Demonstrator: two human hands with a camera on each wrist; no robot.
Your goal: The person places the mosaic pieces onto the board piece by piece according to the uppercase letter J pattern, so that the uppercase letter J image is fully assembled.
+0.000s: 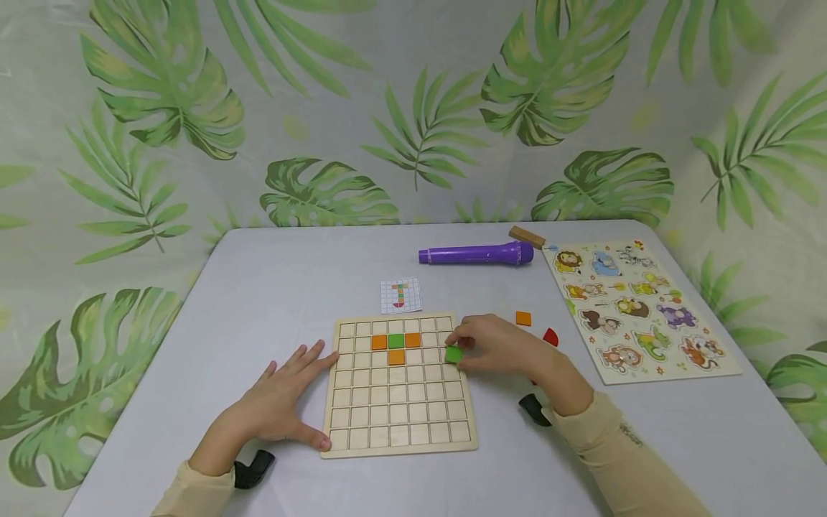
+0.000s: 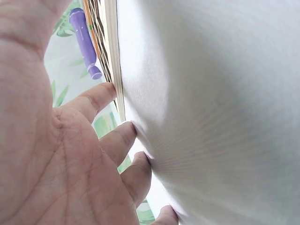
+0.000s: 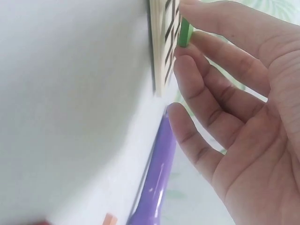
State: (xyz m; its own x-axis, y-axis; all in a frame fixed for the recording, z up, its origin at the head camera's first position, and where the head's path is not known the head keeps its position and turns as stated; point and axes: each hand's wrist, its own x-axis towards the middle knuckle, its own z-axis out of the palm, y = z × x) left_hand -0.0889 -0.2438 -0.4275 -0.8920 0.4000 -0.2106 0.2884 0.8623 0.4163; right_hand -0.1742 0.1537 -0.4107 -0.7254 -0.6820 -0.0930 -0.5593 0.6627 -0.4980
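Observation:
A wooden grid board (image 1: 407, 414) lies flat in the middle of the table. On its upper cells sit a green square tile (image 1: 395, 341) between two orange tiles (image 1: 379, 342), with another orange tile (image 1: 396, 357) just below the green one. My left hand (image 1: 278, 402) is spread at the board's left side, thumb at the lower left corner and index fingertip at the left edge. With thumb and fingers my right hand (image 1: 494, 346) pinches a green square tile (image 1: 454, 354) over the board's right edge; the tile also shows in the right wrist view (image 3: 185, 33).
Behind the board lies a pattern card (image 1: 400, 295). A purple microphone (image 1: 478, 254) and a wooden block (image 1: 527, 237) are farther back. An animal puzzle board (image 1: 639, 312) lies on the right. Near my right hand are an orange tile (image 1: 523, 318) and a red piece (image 1: 550, 337).

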